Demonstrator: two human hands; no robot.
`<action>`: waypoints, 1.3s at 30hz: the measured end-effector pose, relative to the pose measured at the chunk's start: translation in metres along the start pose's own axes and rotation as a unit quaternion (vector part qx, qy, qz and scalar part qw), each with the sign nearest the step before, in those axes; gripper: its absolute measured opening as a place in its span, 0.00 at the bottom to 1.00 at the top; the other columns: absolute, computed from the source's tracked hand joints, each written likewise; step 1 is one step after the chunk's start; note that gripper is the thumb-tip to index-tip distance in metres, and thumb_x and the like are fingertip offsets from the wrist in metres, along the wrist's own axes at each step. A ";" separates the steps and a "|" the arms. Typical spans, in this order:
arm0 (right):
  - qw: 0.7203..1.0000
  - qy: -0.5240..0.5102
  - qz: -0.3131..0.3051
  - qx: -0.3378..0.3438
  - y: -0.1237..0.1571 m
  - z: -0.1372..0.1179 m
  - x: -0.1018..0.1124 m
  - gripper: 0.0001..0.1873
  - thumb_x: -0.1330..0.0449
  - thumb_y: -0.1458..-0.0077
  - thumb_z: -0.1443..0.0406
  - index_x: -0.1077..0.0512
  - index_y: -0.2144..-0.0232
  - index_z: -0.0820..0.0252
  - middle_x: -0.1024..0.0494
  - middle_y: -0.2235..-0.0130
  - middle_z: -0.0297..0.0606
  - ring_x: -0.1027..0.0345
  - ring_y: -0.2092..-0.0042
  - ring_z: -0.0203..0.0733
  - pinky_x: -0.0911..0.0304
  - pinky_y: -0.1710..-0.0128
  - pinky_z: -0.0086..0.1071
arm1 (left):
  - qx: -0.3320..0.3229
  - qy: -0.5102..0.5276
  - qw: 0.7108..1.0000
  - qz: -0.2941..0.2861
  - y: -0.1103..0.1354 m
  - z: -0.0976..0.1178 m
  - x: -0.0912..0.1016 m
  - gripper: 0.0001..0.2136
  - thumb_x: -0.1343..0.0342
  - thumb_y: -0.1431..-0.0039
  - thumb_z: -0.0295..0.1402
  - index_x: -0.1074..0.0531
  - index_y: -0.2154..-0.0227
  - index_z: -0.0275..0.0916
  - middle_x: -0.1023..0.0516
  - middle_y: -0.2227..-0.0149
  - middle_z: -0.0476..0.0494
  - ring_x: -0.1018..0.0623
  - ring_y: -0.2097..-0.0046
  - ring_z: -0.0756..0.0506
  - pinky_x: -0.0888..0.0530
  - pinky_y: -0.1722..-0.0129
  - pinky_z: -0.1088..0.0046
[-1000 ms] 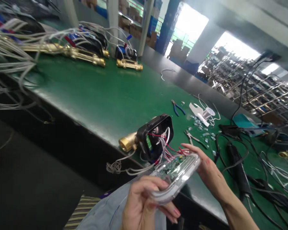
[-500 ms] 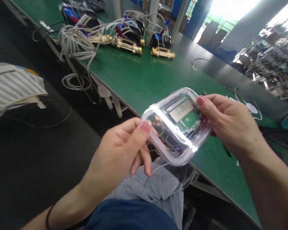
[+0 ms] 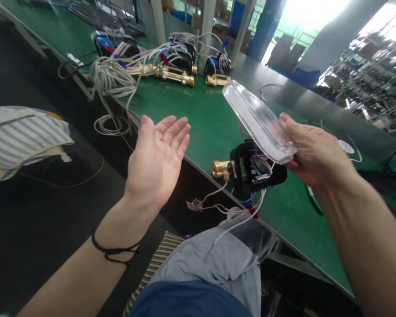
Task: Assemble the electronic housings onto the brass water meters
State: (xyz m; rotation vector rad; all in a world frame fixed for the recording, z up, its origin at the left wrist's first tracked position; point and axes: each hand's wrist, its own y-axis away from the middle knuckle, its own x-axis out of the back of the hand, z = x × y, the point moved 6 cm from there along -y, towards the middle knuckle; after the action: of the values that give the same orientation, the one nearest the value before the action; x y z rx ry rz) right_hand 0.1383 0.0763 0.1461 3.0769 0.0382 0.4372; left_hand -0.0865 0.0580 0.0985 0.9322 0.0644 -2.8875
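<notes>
My right hand (image 3: 312, 154) grips a clear plastic cover (image 3: 255, 121) by its right end and holds it tilted above the bench. Palm up and fingers stretched, my left hand (image 3: 158, 160) is off to the left, apart from the cover and holding nothing. Under the cover, at the bench's near edge, sits a black meter housing (image 3: 240, 169) with wires inside. A brass threaded fitting (image 3: 219, 169) sticks out from its left side. White cables (image 3: 260, 198) run from the housing over the edge. The circuit board with a display does not show now.
Several brass meter bodies (image 3: 176, 75) with black housings stand along the far side of the green bench (image 3: 191, 110). A bundle of white cable (image 3: 115, 81) hangs over its left edge. A striped cloth-covered seat (image 3: 26, 136) is at left.
My left hand has let go of the clear cover and moved left, opening palm up. The right hand has lifted and tilted the cover, so the black housing beneath shows.
</notes>
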 end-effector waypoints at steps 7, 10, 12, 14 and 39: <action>0.998 -0.015 0.045 0.041 0.008 -0.006 0.003 0.22 0.39 0.50 0.47 0.32 0.79 0.59 0.38 0.85 0.25 0.50 0.86 0.26 0.56 0.89 0.23 | -0.014 0.073 0.997 -0.030 -0.002 0.014 -0.047 0.31 0.79 0.32 0.44 0.47 0.41 0.24 0.36 0.41 0.38 0.40 0.37 0.45 0.44 0.40 0.64; 0.999 0.010 0.022 0.025 0.009 -0.001 0.000 0.22 0.40 0.50 0.47 0.32 0.80 0.59 0.38 0.86 0.26 0.50 0.86 0.26 0.57 0.89 0.24 | -0.024 0.087 0.995 -0.040 -0.001 0.020 -0.060 0.30 0.76 0.31 0.44 0.49 0.41 0.23 0.36 0.40 0.38 0.39 0.38 0.47 0.45 0.40 0.69; 0.998 -0.004 0.046 0.037 0.012 0.002 0.005 0.22 0.41 0.48 0.47 0.32 0.79 0.59 0.38 0.86 0.26 0.50 0.86 0.27 0.57 0.88 0.25 | -0.046 0.101 0.993 -0.034 0.000 0.021 -0.063 0.28 0.74 0.31 0.43 0.47 0.41 0.24 0.36 0.40 0.38 0.38 0.38 0.48 0.44 0.39 0.71; 0.994 -0.033 0.089 0.058 0.018 0.004 0.011 0.21 0.42 0.47 0.48 0.32 0.78 0.58 0.39 0.86 0.25 0.51 0.86 0.28 0.56 0.87 0.25 | -0.051 0.108 0.992 -0.034 0.002 0.018 -0.065 0.27 0.72 0.31 0.45 0.44 0.42 0.28 0.35 0.41 0.40 0.37 0.38 0.47 0.42 0.39 0.70; 0.985 0.002 0.147 0.088 0.058 0.020 0.005 0.25 0.45 0.45 0.48 0.26 0.57 0.61 0.28 0.73 0.34 0.39 0.74 0.33 0.45 0.79 0.25 | 0.069 0.129 0.988 -0.054 0.023 -0.020 -0.057 0.24 0.61 0.34 0.46 0.32 0.50 0.33 0.27 0.47 0.35 0.31 0.42 0.42 0.38 0.39 0.66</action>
State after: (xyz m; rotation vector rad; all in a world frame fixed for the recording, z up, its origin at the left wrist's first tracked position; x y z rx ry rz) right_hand 0.1501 0.0182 0.1303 3.2656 -0.4023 0.4753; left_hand -0.0261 0.0413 0.1154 1.3627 -0.0675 -2.8791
